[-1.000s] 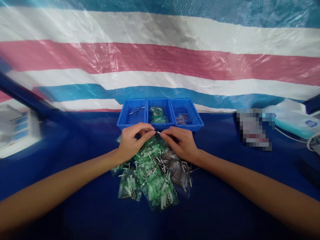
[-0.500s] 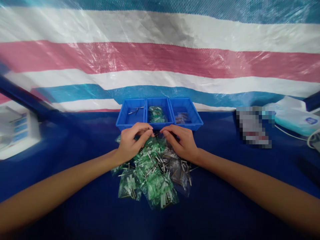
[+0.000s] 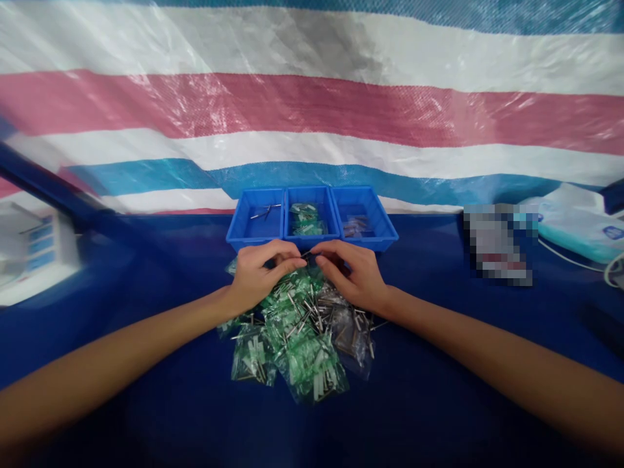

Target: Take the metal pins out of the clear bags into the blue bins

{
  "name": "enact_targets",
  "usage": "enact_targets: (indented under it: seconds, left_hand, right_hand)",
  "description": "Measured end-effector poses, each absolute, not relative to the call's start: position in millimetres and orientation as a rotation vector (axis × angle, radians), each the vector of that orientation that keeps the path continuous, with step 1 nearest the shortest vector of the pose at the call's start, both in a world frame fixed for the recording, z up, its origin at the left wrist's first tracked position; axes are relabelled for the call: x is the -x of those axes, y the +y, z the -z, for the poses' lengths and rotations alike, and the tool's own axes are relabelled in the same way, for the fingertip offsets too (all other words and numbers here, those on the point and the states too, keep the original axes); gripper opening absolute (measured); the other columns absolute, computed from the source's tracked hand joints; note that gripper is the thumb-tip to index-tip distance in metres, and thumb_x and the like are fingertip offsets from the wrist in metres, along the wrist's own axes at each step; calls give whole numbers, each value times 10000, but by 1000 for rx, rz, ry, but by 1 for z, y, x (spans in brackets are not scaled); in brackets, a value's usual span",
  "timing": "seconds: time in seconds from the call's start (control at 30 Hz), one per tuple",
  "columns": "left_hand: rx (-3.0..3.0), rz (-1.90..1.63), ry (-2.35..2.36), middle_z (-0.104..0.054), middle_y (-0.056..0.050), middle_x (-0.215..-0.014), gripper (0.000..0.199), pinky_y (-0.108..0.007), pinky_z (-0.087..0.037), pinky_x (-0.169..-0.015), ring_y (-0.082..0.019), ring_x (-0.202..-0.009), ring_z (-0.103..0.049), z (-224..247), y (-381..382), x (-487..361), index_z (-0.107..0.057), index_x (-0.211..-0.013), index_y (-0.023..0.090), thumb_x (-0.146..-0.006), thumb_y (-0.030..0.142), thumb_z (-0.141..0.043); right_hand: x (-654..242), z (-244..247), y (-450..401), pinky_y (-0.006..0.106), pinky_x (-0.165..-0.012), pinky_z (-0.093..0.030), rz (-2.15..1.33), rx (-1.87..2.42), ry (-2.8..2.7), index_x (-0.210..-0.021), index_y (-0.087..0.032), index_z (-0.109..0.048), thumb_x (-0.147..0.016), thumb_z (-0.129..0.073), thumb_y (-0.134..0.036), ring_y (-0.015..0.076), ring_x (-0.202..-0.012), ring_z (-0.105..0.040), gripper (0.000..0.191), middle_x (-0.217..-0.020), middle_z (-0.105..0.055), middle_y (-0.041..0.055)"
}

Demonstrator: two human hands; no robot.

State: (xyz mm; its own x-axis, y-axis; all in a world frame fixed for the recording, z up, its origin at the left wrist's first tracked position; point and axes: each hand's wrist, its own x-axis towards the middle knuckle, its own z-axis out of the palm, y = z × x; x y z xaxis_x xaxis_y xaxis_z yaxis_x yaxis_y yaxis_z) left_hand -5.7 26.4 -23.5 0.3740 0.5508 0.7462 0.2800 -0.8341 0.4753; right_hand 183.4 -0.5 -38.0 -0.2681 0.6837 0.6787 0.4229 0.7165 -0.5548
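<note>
Above a heap of small packets, my left hand and my right hand face each other with thumbs and forefingers pinched. A thin metal pin shows between the fingertips of both, its ends hidden by the fingers. Below lie green-tinted plastic packets holding metal pins and white strips. Loose metal pins are strewn over the heap. Clear packets with brownish contents lie on its right side, beneath my right hand.
Three joined blue bins stand behind the heap: the left bin has a few metal pins, the middle bin green packets, the right bin brownish packets. A white device sits left; a tissue pack and a blurred-out item sit right.
My hands have drawn slightly closer together, and the left fingertips have shifted right. More of the thin pin shows between them. The view has tilted down a little.
</note>
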Motion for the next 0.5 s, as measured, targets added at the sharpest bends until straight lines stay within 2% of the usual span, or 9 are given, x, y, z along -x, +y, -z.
enact_targets:
  seconds: [0.5]
  left_hand:
    - [-2451,-1401,695,-628,27,-545,224,-178,-421,-436,-55,-424,-510,21,27,5,-653,-685,157,-838,321,-653]
  right_hand:
    - [-183,39,1,215,-514,-416,-282,745,-1959,-917,-156,-608,-889,-522,-144,82,-560,-521,91,-732,-638,9]
